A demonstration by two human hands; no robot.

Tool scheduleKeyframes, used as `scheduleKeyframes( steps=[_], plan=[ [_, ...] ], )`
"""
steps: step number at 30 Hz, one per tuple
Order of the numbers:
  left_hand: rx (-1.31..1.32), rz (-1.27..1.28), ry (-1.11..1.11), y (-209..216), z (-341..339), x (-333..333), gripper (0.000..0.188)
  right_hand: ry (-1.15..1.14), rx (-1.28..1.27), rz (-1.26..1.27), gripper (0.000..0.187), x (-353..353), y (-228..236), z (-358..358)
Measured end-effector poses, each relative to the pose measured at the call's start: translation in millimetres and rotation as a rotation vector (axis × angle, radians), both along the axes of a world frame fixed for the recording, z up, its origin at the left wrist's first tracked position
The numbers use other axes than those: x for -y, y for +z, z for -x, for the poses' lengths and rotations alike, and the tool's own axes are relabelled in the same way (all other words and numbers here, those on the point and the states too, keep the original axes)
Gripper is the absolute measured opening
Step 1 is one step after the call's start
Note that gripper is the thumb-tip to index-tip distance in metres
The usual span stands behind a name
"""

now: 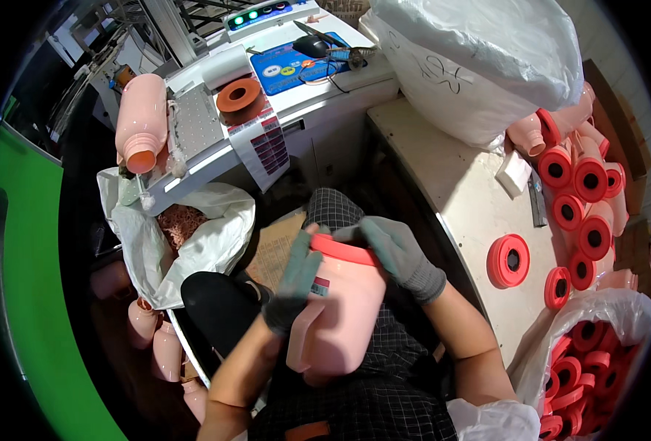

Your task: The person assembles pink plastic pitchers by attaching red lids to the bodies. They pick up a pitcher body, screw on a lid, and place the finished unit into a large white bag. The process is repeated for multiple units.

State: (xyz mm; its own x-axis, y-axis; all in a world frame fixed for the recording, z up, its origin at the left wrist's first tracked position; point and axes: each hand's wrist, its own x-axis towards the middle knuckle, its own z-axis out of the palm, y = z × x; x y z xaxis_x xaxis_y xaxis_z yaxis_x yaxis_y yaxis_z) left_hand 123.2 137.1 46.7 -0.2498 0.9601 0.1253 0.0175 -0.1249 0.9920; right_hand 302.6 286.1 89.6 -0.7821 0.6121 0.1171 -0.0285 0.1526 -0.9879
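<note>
A pink plastic jug point(349, 312) with a side handle rests tilted over my lap, its red lid point(342, 251) at the far end. My left hand point(295, 275), in a grey-green glove, closes round the jug's left side near the lid, beside a small dark label point(320, 287). With a matching glove, my right hand point(401, 257) grips the lid's right edge, fingers reaching over its top. Some of the right fingertips are smeared or hidden. The lid sits on the jug's mouth; how tightly, I cannot tell.
A loose red lid point(508, 261) lies on the white bench point(443, 162) at right, near several lidded pink jugs point(590, 178). An open bag point(634, 312) holds many red lids. At left, an uncapped pink bottle point(142, 121) lies by a label roll point(239, 99) on a white machine.
</note>
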Motion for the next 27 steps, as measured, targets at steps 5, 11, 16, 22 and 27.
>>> scheduleKeyframes(
  steps=[5,11,16,22,27],
  plan=[
    [0.763,0.367,0.167,-39.5,-13.7,36.6,0.035,-0.11,-0.176,0.26,0.068,6.1,-51.1,1.3],
    [0.495,-0.039,0.406,6.8,46.3,5.8,0.047,-0.05,-0.202,0.244,0.07,3.6,-17.3,15.5],
    [0.903,-0.416,0.032,-48.5,46.0,-13.4,0.06,0.07,-0.081,0.173,0.043,29.9,1.0,48.4],
    [0.709,-0.057,0.367,17.9,27.4,7.0,0.023,0.246,-0.103,-0.056,0.029,16.0,0.2,49.1],
    [0.939,-0.035,0.166,-19.4,39.1,24.6,0.026,0.135,-0.326,0.399,0.029,28.4,-13.2,69.2]
  ],
)
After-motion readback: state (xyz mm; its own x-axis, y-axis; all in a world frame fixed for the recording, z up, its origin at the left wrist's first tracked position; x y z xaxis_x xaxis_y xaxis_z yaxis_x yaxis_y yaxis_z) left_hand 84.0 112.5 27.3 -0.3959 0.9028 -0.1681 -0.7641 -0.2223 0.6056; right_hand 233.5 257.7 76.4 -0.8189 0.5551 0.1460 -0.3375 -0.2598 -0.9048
